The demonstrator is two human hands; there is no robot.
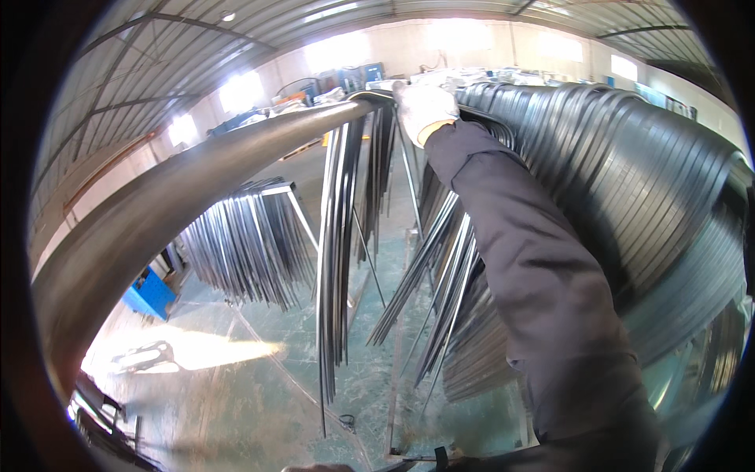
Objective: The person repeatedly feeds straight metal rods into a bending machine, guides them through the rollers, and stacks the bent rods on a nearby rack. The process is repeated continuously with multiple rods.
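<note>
My right hand [427, 110], in a white glove with a yellowish cuff, reaches up and forward at the top middle. Its fingers curl over the top of a bundle of long black strips [334, 236], which look like rubber or plastic profiles. The strips hang down toward the floor just left of my arm. A long, smooth grey-brown bar or band [197, 161] runs close by on the left and ends beside the glove. More thin strips [440, 291] dangle below my dark-sleeved forearm. My left hand cannot be made out.
On the right a thick mass of black strips [621, 165] drapes over a rack. Another rack of hanging strips [244, 244] stands at the left, near a blue box [149, 295]. The green floor [236, 393] carries a small dark object [347, 422].
</note>
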